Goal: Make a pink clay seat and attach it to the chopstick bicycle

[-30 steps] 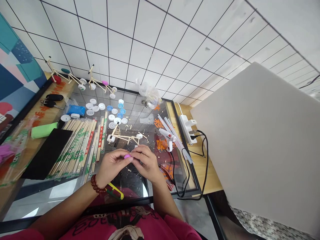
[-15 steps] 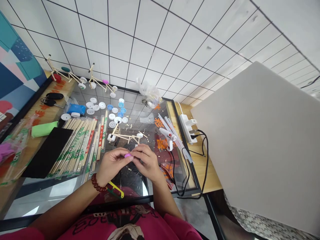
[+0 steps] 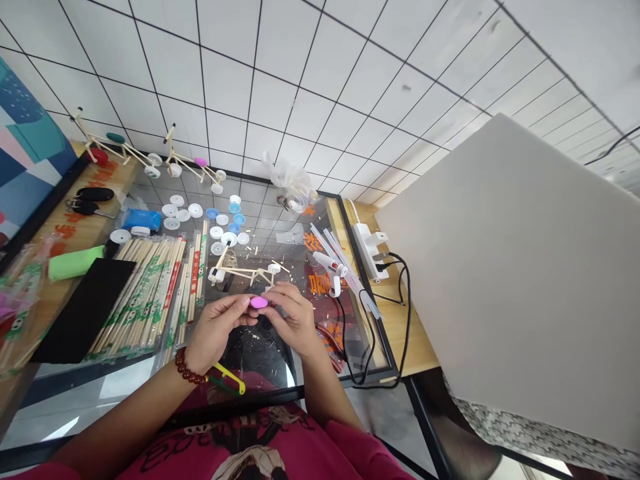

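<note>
Ideally, the left hand [image 3: 214, 331] and right hand [image 3: 296, 323], pinching the pink oval [image 3: 259, 303] at opposite ends, near side of the stick frame [image 3: 242, 271], press lightly, preserving its shape.

Craft workspace: glue gun [image 3: 330, 265], bundled chopsticks [image 3: 145, 287], loose bottle caps [image 3: 195, 211].

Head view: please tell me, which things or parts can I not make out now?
- Pink piece: underside, turned away from the head view.
- Yellow tool: one end, behind left wrist, head view.
- Red-handled tool: one end, behind right forearm, head view.
- Plastic bag: contents, too small and crumpled, head view.
- Shirt print: lower part, cut off by head view's bottom edge.
</note>
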{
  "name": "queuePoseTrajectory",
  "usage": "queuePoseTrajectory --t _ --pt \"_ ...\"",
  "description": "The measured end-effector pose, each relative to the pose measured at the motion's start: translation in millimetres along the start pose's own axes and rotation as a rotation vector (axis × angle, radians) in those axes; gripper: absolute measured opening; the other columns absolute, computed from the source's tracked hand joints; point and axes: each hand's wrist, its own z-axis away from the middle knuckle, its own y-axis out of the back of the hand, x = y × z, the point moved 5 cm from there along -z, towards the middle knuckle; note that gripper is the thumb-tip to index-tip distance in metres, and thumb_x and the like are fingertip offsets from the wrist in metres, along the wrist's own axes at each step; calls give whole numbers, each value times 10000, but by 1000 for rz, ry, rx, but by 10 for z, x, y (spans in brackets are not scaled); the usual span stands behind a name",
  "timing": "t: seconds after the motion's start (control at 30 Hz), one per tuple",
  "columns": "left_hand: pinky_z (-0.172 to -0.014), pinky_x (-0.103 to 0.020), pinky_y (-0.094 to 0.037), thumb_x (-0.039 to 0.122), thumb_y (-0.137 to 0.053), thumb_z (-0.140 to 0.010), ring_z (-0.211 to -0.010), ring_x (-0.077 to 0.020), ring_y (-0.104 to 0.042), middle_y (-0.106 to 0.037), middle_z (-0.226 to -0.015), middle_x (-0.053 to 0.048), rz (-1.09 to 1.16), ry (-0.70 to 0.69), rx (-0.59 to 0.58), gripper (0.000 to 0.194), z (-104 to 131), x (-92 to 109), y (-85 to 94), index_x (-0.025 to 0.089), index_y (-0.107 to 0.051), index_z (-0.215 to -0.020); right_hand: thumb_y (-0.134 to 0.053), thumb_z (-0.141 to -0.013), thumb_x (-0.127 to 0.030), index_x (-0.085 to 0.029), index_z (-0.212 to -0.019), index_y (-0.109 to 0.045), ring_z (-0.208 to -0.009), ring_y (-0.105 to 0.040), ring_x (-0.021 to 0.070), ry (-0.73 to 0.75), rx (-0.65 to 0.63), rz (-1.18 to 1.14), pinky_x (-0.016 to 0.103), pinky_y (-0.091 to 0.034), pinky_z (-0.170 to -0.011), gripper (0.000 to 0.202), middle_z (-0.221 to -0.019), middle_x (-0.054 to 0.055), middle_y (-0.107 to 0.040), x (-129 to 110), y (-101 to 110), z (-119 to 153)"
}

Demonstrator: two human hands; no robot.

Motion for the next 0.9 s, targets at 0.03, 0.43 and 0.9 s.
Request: queuePoseTrajectory --t 0.03,0.43,0.9 --pt "-682 -300 -612 465 -853 -679 -744 -175 -680 -754 -810 -86 2 9 1 376 -2 -1 -6 139 -804 -859 -687 -910 -231 -253 -1120 -700 -927 -689 172 -9 -9 0 402 -542 -970 212 -981 49 -732 4 -6 5" --pt "-660 -274 -599 465 -871 -647 -719 -154 -671 -758 -791 -66 9 90 -26 340 5 -69 -37 161 -803 -785 -694 -896 -281 -227 -1058 -705 -960 -677 173 -96 -70 -130 343 -561 -883 172 -999 64 -713 27 -64 0" --pt "-685 -253 -601 394 -864 -687 -738 -149 -687 -782 -858 -74 -22 80 -62 279 32 -93 -35 186 -817 -866 -667 -899 -246 -242 -1115 -688 -1014 -665 181 -65 -71 -87 363 -551 -926 217 -1031 64 -706 -4 -54 -2"
